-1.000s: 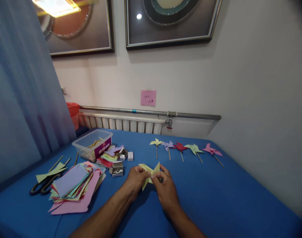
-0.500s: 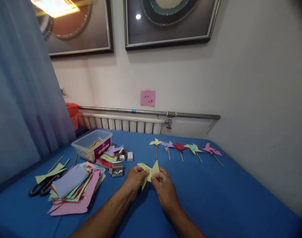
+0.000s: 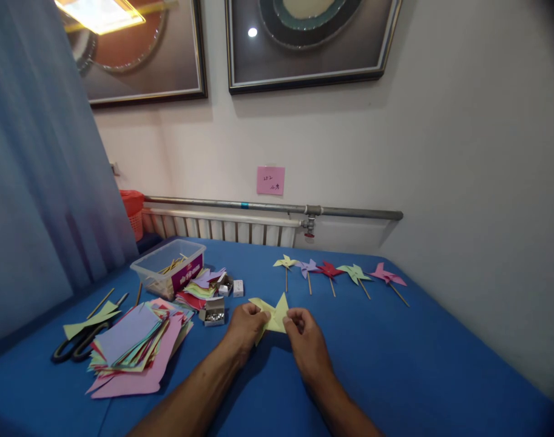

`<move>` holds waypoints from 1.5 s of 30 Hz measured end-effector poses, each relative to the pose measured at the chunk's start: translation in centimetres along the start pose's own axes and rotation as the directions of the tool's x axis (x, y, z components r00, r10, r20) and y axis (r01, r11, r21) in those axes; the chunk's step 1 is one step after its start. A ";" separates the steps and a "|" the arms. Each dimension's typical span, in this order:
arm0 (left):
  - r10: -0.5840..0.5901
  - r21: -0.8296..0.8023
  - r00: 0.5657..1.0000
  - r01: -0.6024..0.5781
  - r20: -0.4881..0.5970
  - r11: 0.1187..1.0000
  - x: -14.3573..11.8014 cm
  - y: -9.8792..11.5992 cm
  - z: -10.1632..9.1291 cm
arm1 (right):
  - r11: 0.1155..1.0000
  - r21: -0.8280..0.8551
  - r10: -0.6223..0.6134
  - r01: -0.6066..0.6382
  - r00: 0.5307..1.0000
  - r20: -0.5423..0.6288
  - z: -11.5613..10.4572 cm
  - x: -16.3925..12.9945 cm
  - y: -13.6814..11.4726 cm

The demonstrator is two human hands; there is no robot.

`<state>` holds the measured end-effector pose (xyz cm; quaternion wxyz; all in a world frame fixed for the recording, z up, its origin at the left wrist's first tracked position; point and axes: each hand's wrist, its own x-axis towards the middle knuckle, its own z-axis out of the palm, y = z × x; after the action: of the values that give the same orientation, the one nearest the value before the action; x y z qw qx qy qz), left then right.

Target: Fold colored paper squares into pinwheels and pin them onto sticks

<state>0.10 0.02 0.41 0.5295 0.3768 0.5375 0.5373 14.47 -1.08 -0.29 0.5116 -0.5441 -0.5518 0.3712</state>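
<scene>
the left hand [image 3: 244, 325] and the right hand [image 3: 306, 337] meet over the middle of the blue desk [image 3: 395, 358], and between them sits a pale yellow folded paper [image 3: 272, 315] — each grip is pressed together on it, the left pinching its left part, the right pinching its right edge. the paper's long axis runs left to right, roughly level with the desk; one sharp tip points up and away toward the far wall, another flap reaches out to the far left, and a lower corner hangs down beside the left fingers.

to the left, near the left forearm, lies a messy stack of coloured sheets [image 3: 135, 346], with scissors [image 3: 76, 346] at its left edge. a small box of pins [image 3: 213, 312] sits just left of the left hand, a clear plastic tub [image 3: 167, 273] further off. a row of finished pinwheels [image 3: 331, 272] lies on the far side, well apart from the hands. right of the right hand the desk is bare blue cloth out to its right edge — the widest open room.
</scene>
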 end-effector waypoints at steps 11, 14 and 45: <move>0.018 0.059 1.000 -0.017 -0.023 0.998 0.4 0.1 -0.4 | 0.978 0.200 0.046 -0.062 0.996 0.081 -1.1 1.0 0.2; 0.021 0.080 0.999 -0.019 -0.029 0.997 0.5 0.2 -0.5 | 0.978 0.209 0.003 -0.025 0.994 0.107 -1.3 1.2 0.3; 0.006 0.034 0.984 -0.013 0.177 0.999 -0.1 0.7 -1.1 | 0.988 0.152 -0.096 0.038 0.913 0.397 -3.9 1.6 -1.5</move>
<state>-1.11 -0.16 0.91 0.5657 0.4348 0.4961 0.4947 18.07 -0.26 2.22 0.4367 -0.3993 -0.6359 0.4955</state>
